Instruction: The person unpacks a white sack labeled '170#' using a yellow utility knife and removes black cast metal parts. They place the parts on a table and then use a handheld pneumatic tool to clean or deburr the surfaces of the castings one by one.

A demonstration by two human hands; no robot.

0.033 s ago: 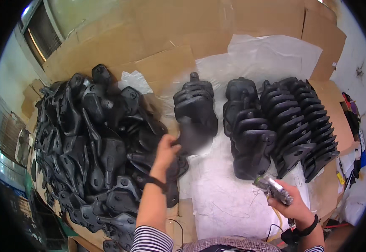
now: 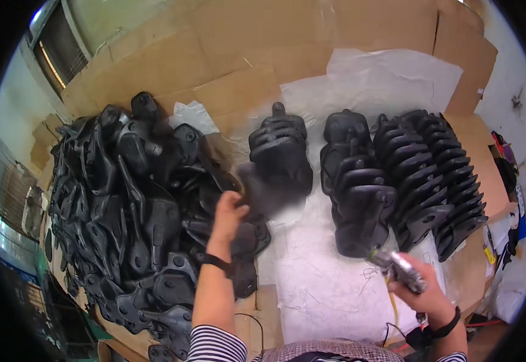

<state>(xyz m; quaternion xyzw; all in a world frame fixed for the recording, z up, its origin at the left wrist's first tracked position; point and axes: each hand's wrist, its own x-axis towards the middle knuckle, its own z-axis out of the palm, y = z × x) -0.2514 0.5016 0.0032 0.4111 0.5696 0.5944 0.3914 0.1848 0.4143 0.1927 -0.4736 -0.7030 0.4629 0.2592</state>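
My left hand [image 2: 228, 212] is closed on the edge of a black moulded part [image 2: 262, 190], smeared by motion. This part hangs in front of a short row of similar black parts [image 2: 280, 142] and hides its near end. In my right hand [image 2: 424, 286] is a silver metal spray gun [image 2: 403, 270], its front end pointing up and left. A yellow hose [image 2: 394, 301] hangs below it. Just beyond the gun stands a row of nested black parts [image 2: 362, 211].
A large loose heap of black parts [image 2: 154, 223] covers the left side. Two longer neat rows [image 2: 411, 169] stand at the right. White sheeting [image 2: 317, 289] lies over cardboard in the middle. A cardboard wall [image 2: 245, 42] rises behind. A dark cable [image 2: 262, 329] curves near my body.
My left hand has shifted slightly left toward the heap, and the black part has swung left with it. My right hand with the spray gun has moved a little to the right.
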